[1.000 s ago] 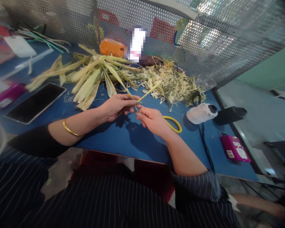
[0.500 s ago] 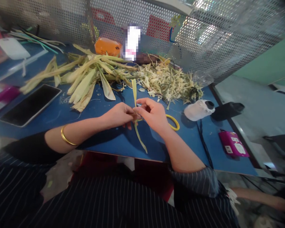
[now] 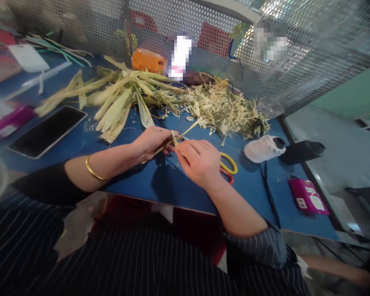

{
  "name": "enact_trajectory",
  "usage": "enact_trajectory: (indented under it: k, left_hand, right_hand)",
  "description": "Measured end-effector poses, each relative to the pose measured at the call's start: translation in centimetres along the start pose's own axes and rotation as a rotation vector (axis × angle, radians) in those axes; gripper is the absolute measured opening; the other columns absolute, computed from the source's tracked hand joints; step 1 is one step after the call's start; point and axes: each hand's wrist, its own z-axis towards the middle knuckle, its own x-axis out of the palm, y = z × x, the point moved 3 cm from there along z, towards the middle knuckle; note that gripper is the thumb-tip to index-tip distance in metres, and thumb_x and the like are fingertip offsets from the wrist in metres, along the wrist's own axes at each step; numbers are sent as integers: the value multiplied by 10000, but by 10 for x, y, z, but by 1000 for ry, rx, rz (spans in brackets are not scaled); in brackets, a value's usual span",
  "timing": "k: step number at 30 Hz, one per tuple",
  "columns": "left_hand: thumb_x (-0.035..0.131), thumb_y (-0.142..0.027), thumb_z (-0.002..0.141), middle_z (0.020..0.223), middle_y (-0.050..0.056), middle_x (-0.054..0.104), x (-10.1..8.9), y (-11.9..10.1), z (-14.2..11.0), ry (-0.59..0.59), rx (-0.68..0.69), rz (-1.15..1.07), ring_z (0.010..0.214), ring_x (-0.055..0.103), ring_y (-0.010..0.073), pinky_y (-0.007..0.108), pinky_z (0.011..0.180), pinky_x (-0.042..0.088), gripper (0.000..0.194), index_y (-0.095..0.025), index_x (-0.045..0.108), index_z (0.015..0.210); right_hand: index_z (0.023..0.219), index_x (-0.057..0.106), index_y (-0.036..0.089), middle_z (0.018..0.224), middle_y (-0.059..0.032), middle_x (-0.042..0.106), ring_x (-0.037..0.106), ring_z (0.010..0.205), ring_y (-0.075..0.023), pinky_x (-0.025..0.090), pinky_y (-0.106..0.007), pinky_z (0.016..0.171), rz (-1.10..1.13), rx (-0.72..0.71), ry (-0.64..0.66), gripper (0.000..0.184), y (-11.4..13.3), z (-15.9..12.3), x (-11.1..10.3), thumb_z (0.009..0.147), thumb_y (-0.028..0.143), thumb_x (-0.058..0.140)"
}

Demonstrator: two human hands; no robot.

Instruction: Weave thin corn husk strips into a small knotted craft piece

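Between my hands, over the front half of the blue table [image 3: 135, 181], is a thin strip of corn husk [image 3: 191, 128], slanting from lower left to upper right. My left hand [image 3: 152, 144] is closed around its middle. The fingers of my right hand [image 3: 199, 160] pinch a short piece of husk that stands across the strip near my left fingertips. Partly hidden beside my right wrist lie scissors with a yellow and a red handle [image 3: 230, 163]. Behind my hands spreads a bundle of long pale-green husks [image 3: 115, 105].
Beyond and to the right is a heap of shredded husk [image 3: 225, 107]. A white thread cone [image 3: 262, 149], a black cone [image 3: 302, 152] and a purple box [image 3: 308, 195] stand at right. At left lies a dark phone [image 3: 47, 131]. Perforated metal [image 3: 160, 16] closes the back.
The husk strip has turned from nearly upright to slanting. My right hand has rolled over, palm down, and moved slightly nearer me. More of the scissors shows. The whole view has shifted a little.
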Motion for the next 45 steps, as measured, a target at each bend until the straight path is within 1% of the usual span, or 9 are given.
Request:
enact_trajectory:
  k: [10, 14, 17, 22, 28, 34, 39, 43, 45]
  left_hand:
    - [603, -64, 695, 685, 52, 672, 4, -9, -6, 55, -128, -328, 635, 639, 123, 220, 608, 536, 133, -106, 688, 788]
    - [604, -45, 683, 603, 8, 602, 3, -13, -9, 91, -102, -346, 586, 610, 110, 245, 650, 551, 133, -110, 671, 779]
    - [680, -99, 734, 738, 39, 661, 4, -12, -9, 147, -50, -303, 639, 623, 98, 217, 652, 538, 104, -97, 690, 837]
    - [664, -68, 766, 777, 63, 686, 3, -8, -7, 84, -2, -270, 646, 629, 104, 211, 619, 515, 120, -85, 711, 875]
    - [744, -113, 710, 739, 42, 698, 6, -3, -7, 102, 48, -254, 641, 621, 101, 204, 613, 495, 123, -114, 730, 832]
    - [771, -123, 668, 735, 48, 715, 12, 2, -8, 129, 30, -208, 663, 625, 102, 194, 621, 486, 180, -121, 755, 848]
    - [790, -144, 660, 774, 50, 725, 9, -3, -8, 99, 64, -154, 654, 634, 104, 214, 647, 507, 222, -125, 760, 879]
    - [762, -144, 695, 769, 55, 723, 5, -6, -7, 102, 42, -119, 656, 666, 134, 250, 651, 537, 210, -132, 755, 905]
    - [766, -149, 694, 776, 57, 722, 4, -6, -7, 112, 39, -106, 676, 677, 142, 246, 643, 540, 217, -138, 754, 911]
  right_hand:
    - [856, 631, 207, 846, -46, 715, 621, 799, -170, 383, -319, 742, -126, 42, -69, 177, -8, -4, 11, 936, 212, 473]
    - [845, 633, 209, 852, -39, 702, 609, 793, -163, 380, -314, 751, -154, 56, -73, 181, -11, -3, 12, 938, 223, 478]
    - [825, 644, 209, 847, -34, 681, 585, 787, -160, 367, -318, 763, -175, 36, -56, 200, -11, -1, 14, 936, 223, 478]
    - [878, 660, 203, 904, -55, 648, 535, 837, -183, 338, -354, 819, -151, 26, -14, 195, -7, -1, 13, 927, 289, 492]
    - [1106, 628, 216, 937, -61, 631, 509, 878, -193, 320, -368, 861, -265, -191, 115, 267, 6, 0, 23, 957, 181, 409]
    - [883, 619, 182, 868, -56, 614, 507, 849, -189, 328, -358, 904, -353, -233, 121, 253, 7, 1, 28, 963, 154, 380]
    - [879, 579, 194, 848, -58, 627, 539, 844, -184, 358, -351, 888, -151, -57, 17, 178, 0, 2, 21, 951, 194, 417]
    - [818, 553, 205, 836, -41, 639, 576, 810, -170, 414, -329, 792, 136, 362, -181, 92, -22, 0, 15, 892, 237, 509]
    - [791, 554, 206, 785, -20, 641, 581, 732, -155, 437, -308, 713, 316, 578, -168, 79, -34, -1, 18, 857, 248, 544]
